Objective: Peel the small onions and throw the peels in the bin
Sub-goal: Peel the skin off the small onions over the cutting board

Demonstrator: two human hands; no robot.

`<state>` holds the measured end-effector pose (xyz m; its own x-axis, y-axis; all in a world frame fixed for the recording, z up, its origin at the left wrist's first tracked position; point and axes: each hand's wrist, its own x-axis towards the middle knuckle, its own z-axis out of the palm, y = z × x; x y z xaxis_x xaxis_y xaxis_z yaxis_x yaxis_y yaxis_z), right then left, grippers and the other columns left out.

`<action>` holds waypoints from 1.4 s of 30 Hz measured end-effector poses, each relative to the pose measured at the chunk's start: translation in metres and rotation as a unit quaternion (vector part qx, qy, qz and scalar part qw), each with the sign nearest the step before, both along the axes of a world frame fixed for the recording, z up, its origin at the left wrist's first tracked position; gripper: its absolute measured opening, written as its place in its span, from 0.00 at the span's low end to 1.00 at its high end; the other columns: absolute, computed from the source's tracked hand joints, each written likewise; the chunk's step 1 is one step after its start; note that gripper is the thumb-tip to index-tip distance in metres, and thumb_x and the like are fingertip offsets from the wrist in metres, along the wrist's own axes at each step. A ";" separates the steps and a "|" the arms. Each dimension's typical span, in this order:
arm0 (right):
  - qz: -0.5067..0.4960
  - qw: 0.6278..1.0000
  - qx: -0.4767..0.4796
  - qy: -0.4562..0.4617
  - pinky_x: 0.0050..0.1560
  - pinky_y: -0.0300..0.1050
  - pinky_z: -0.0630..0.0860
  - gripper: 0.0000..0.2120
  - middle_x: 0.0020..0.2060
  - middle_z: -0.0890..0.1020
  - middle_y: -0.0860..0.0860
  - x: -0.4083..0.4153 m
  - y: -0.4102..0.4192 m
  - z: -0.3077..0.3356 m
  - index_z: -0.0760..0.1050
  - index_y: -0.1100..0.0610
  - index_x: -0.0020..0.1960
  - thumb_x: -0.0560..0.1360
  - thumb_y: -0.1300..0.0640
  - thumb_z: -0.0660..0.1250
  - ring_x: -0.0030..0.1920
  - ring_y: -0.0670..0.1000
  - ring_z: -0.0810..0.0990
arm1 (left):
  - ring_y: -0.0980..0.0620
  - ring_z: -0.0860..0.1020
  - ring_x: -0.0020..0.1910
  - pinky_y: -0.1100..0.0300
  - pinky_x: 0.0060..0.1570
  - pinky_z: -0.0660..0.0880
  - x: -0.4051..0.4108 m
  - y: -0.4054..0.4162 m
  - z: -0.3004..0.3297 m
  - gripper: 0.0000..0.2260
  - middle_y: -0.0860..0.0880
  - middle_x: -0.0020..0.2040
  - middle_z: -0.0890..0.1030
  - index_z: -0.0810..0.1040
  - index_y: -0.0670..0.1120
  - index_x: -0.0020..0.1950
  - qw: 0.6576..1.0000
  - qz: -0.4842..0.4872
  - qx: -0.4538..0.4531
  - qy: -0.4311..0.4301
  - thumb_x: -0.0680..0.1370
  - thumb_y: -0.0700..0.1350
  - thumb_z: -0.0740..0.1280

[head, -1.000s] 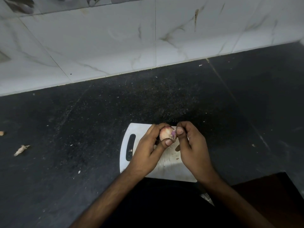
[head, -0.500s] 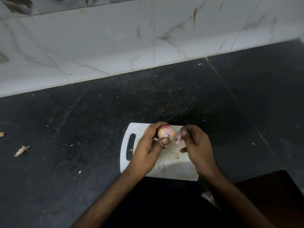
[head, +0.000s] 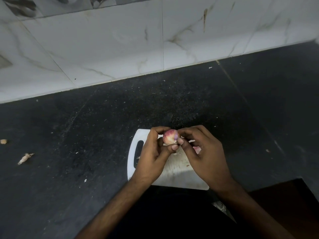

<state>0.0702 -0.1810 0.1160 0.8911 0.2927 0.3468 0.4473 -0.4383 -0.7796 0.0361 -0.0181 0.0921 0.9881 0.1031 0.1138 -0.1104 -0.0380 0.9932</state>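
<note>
While you look down at the work, the biggest thing in your view is the dark speckled counter (head: 86, 135), which runs from the left edge to the right and meets a wall of pale marbled tiles (head: 103, 49) along its far side. Small crumbs and flecks are scattered over the dark surface. Near the front edge, right below you, lies a white cutting board (head: 174, 175) with a slot handle at its left end; its top is scuffed and carries a few bits of skin.

Your two hands are together over the far part of that board. Your left hand (head: 151, 157) has its fingers curled round a small onion (head: 170, 139), with the thumb pressed under it, so the onion is held up off the board rather than resting on it. The onion shows pink and cream, with a purple patch on its right side. Your right hand (head: 205, 152) meets it from the right, thumb and fingertips pinching at that purple side. A pinkish scrap (head: 196, 149) shows inside the curl of your right hand; it may be a piece of peel, but the view is too dim to be sure.

Well away to the left, two loose peels lie on the counter: a longer one (head: 25, 158) and a smaller one (head: 3, 141) at the frame edge.
</note>
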 end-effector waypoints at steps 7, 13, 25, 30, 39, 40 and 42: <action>0.002 0.999 0.007 -0.053 0.48 0.35 0.80 0.07 0.49 0.83 0.48 0.002 -0.001 -0.001 0.85 0.58 0.54 0.77 0.64 0.74 0.49 0.43 0.83 | 0.51 0.83 0.49 0.56 0.46 0.80 -0.002 0.001 0.003 0.15 0.55 0.54 0.81 0.69 0.40 0.62 1.000 -0.001 -0.011 -0.013 0.78 0.36 0.69; -0.008 0.998 0.028 -0.058 0.46 0.40 0.83 0.06 0.47 0.85 0.51 0.000 0.001 -0.004 0.86 0.61 0.52 0.74 0.66 0.76 0.46 0.44 0.85 | 0.51 0.82 0.51 0.54 0.49 0.80 0.002 0.002 0.002 0.16 0.59 0.55 0.79 0.69 0.39 0.62 0.998 0.016 0.043 -0.046 0.77 0.34 0.70; -0.064 0.995 -0.048 -0.062 0.36 0.51 0.81 0.07 0.43 0.83 0.44 0.002 0.004 -0.011 0.82 0.54 0.46 0.75 0.50 0.69 0.44 0.47 0.81 | 0.48 0.80 0.51 0.54 0.46 0.80 0.002 0.001 0.005 0.17 0.56 0.56 0.76 0.70 0.45 0.62 0.996 0.036 0.057 -0.062 0.77 0.44 0.71; -0.066 0.995 -0.039 -0.058 0.36 0.52 0.81 0.09 0.42 0.83 0.45 0.000 0.005 -0.010 0.82 0.55 0.46 0.75 0.50 0.69 0.43 0.48 0.81 | 0.50 0.81 0.44 0.58 0.39 0.79 0.001 -0.001 0.005 0.16 0.53 0.55 0.77 0.69 0.46 0.62 0.997 0.030 0.039 -0.061 0.78 0.37 0.71; -0.063 0.998 -0.003 -0.021 0.36 0.47 0.80 0.08 0.43 0.82 0.44 0.001 0.003 -0.007 0.81 0.55 0.47 0.75 0.51 0.70 0.43 0.47 0.82 | 0.50 0.82 0.45 0.56 0.40 0.80 0.000 -0.003 0.004 0.16 0.52 0.57 0.77 0.68 0.40 0.63 0.999 0.007 -0.005 -0.040 0.78 0.33 0.69; -0.066 0.998 -0.002 -0.013 0.37 0.45 0.79 0.06 0.42 0.82 0.44 0.002 0.003 -0.008 0.81 0.55 0.47 0.75 0.53 0.71 0.43 0.46 0.82 | 0.49 0.81 0.46 0.55 0.41 0.80 0.000 -0.003 0.005 0.16 0.49 0.58 0.76 0.68 0.40 0.63 0.999 0.007 -0.010 -0.042 0.78 0.33 0.69; -0.074 0.997 0.003 0.007 0.40 0.40 0.77 0.02 0.42 0.82 0.44 0.003 0.002 -0.009 0.81 0.56 0.47 0.75 0.60 0.74 0.42 0.46 0.82 | 0.49 0.81 0.49 0.52 0.41 0.81 0.000 -0.003 0.006 0.16 0.50 0.59 0.75 0.68 0.39 0.63 0.999 0.009 -0.017 -0.048 0.78 0.34 0.69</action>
<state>0.0727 -0.1792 0.1068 0.9293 0.1559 0.3347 0.3668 -0.4931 -0.7889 0.0366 -0.0207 0.0977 0.9707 0.1263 0.2045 -0.2052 -0.0081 0.9787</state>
